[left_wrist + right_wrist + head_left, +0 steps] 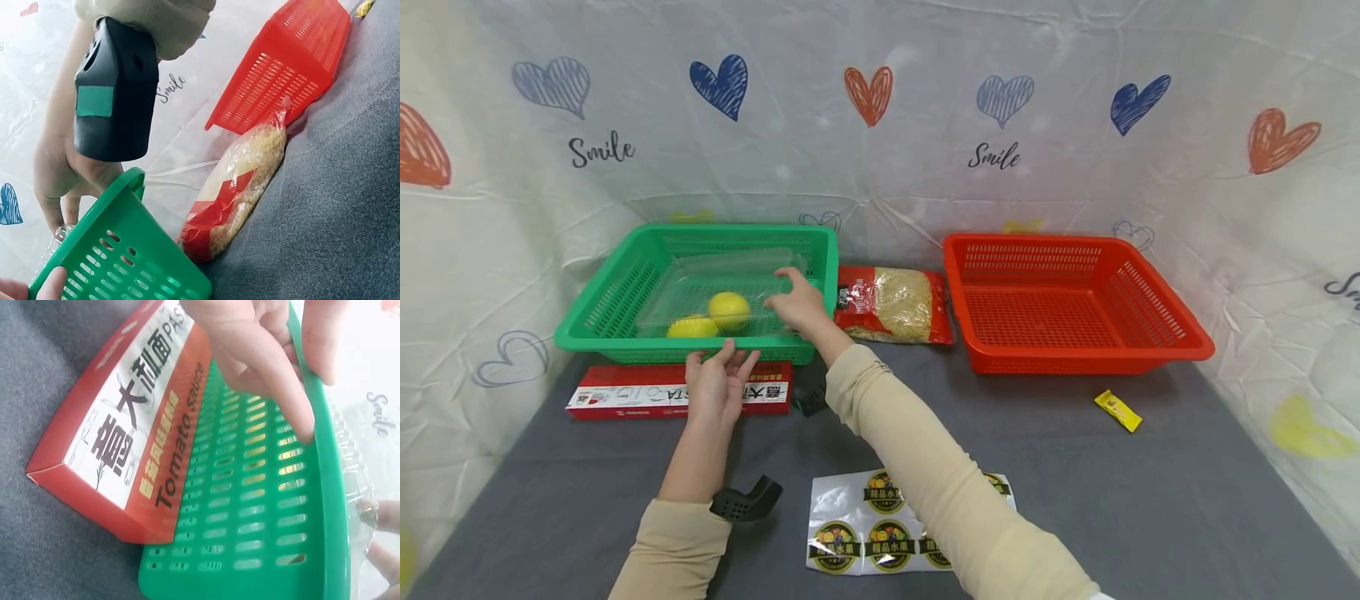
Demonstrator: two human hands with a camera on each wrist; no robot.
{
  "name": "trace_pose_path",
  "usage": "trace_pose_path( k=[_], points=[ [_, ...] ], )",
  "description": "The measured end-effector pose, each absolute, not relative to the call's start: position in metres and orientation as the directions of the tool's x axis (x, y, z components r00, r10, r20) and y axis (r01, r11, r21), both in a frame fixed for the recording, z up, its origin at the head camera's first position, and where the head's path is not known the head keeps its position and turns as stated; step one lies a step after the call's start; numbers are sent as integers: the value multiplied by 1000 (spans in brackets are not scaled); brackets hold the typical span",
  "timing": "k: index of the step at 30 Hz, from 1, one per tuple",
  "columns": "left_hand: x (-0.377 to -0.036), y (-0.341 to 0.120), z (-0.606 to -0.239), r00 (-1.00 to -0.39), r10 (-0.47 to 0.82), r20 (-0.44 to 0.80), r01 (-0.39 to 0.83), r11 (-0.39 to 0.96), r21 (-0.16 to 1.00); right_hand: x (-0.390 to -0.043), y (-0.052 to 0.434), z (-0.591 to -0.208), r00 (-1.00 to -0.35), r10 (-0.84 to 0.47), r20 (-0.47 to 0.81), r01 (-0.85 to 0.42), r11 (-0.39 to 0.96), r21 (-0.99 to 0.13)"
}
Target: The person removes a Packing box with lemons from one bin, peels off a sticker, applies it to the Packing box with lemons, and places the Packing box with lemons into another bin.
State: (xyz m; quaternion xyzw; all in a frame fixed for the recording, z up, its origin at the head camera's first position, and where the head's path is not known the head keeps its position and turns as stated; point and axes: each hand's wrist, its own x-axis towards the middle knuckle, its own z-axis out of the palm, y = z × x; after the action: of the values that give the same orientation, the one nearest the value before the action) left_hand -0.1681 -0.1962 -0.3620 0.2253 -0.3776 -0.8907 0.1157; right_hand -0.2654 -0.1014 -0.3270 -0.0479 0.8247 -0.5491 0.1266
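- Two hands work at the green basket, which stands at the far left of the grey surface.
- Inside that basket lies a clear plastic container holding two yellow fruits, its long axis running left to right across the basket floor.
- From the head view, the right hand reaches over the basket's near right corner; its fingers rest on the container's right end and top. Whether they pinch the plastic or only touch it cannot be told.
- By contrast, the left hand lies nearer the person, fingers straight and relaxed, grasping nothing, against the basket's front wall and over the red pasta box; the right wrist view shows a fingertip on the slotted wall.
- So the container lies ahead of and above the left hand, beyond the basket rim, and directly beneath the right hand, which is the nearer of the two.
- Just right of the green basket lies a bag of grain, then a red basket; a sheet of stickers lies near the person.
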Motion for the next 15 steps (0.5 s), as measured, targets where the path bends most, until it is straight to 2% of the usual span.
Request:
trace_pose_path(
  k=[9,15],
  points=[
    [-167,-198,-362,-883,-350,-313,34,-712,701,-261,-99,-324,-975,-195,-106,27,371,-928],
    [-167,-202,-363,-901,-321,-293,6,-682,731,-260,-96,-319,-977,-190,-94,28,325,-945]
  ],
)
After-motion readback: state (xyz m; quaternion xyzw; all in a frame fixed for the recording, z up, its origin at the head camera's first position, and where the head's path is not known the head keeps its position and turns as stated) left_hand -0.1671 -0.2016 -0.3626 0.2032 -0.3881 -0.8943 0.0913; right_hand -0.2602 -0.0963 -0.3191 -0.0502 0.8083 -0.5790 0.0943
